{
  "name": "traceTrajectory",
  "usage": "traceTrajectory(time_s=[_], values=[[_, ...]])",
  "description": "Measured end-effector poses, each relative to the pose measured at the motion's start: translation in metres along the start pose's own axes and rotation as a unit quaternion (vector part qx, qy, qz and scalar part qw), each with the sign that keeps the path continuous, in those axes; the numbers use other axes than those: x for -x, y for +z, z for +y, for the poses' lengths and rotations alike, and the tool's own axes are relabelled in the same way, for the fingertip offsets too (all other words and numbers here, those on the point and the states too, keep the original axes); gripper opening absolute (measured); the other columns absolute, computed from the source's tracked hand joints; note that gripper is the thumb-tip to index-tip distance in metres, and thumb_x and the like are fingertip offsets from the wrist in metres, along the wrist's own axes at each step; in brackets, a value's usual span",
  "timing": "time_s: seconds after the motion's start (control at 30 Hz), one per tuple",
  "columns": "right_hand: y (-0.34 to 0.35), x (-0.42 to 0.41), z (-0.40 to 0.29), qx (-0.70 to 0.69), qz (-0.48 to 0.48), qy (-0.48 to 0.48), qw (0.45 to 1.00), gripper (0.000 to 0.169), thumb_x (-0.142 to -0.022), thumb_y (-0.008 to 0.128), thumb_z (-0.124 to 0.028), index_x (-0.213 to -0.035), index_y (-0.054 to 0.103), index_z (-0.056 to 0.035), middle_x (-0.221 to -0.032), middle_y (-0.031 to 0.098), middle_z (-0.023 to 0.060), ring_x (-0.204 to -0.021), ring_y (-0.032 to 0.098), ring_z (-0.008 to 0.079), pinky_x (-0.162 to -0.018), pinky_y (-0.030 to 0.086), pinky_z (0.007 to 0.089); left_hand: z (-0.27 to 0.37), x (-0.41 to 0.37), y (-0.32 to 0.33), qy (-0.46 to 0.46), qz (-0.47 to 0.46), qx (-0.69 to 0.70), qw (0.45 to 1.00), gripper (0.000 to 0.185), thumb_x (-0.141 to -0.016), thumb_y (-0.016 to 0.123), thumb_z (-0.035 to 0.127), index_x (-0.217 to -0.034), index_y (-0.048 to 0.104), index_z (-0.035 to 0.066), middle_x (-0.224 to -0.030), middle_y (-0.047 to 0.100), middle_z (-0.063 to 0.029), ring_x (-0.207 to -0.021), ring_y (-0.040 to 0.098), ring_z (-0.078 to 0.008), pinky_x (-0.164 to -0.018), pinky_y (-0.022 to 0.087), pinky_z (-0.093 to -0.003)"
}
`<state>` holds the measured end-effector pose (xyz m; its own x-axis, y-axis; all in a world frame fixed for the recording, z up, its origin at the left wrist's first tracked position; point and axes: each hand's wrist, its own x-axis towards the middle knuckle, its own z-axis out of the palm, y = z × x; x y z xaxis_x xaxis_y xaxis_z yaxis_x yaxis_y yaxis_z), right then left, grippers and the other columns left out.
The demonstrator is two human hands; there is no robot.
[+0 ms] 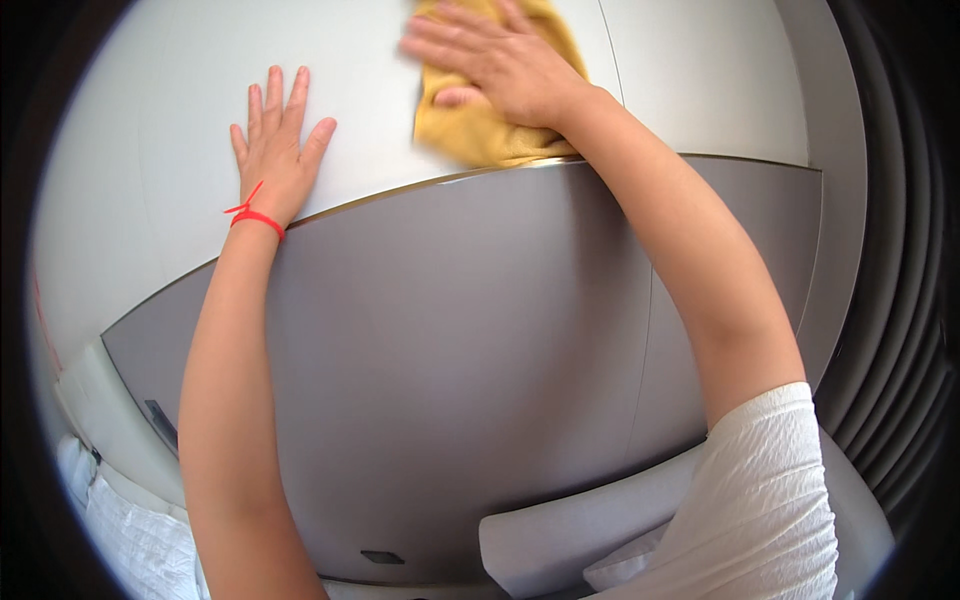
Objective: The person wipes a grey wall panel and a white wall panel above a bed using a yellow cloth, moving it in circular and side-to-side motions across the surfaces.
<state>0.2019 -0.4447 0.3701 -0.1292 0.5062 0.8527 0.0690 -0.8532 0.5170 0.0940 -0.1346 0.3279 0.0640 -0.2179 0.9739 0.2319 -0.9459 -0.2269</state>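
My right hand (499, 67) lies over a yellow cloth (465, 135) at the top of the view, fingers spread and slightly blurred. Beneath the cloth is a white wall panel (367, 90), and the cloth's lower edge meets a thin gold-coloured trim strip (390, 196). To the left, my left hand (277, 146) rests on the same white panel with its fingers apart, holding nothing. A red string bracelet (259, 218) circles that wrist, close to the trim.
A grey wall panel (450, 337) spans the area below the trim, with a dark wall plate (382, 557) low down. Dark pleated curtains (892, 300) hang at the right. A light grey upholstered piece (570, 525) stands at the bottom, and white bedding (142, 540) lies lower left.
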Motion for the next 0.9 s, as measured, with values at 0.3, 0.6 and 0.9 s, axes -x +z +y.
traceTrajectory(time_s=[0.3,0.6,0.9], values=[[0.042,0.132,0.202,-0.132,0.045,0.371,0.918,0.076,-0.099,0.038,-0.061,-0.154,0.038,-0.0072,-0.161,0.033,0.0157,-0.152,0.024,0.032,-0.124,0.013,0.0455,-0.007,0.001,0.012,0.017,0.029,-0.011,0.999,0.065,-0.103,0.04,0.058,-0.16,0.026,0.031,-0.169,0.015,-0.004,-0.156,0.009,-0.0287,-0.124,0.006,-0.0553],[0.042,0.161,0.219,-0.033,-0.275,0.487,0.829,0.075,-0.1,0.036,-0.039,-0.162,0.003,-0.0159,-0.164,0.014,0.0253,-0.153,0.011,0.041,-0.12,0.012,0.0609,-0.006,0.004,0.016,0.022,0.053,0.006,0.998,0.065,-0.103,0.04,0.058,-0.16,0.024,0.034,-0.169,0.014,-0.0024,-0.156,0.007,-0.027,-0.124,0.005,-0.0548],[-0.072,0.053,-0.146,-0.267,0.088,0.008,0.96,0.088,-0.086,0.056,-0.072,-0.154,0.038,-0.0185,-0.162,0.033,0.0065,-0.149,0.031,0.0291,-0.109,0.025,0.073,-0.013,0.001,-0.005,0.049,0.071,-0.019,0.996,0.067,-0.099,0.047,0.057,-0.155,0.037,0.022,-0.164,0.027,-0.0095,-0.153,0.02,-0.033,-0.118,0.013,-0.0628]])
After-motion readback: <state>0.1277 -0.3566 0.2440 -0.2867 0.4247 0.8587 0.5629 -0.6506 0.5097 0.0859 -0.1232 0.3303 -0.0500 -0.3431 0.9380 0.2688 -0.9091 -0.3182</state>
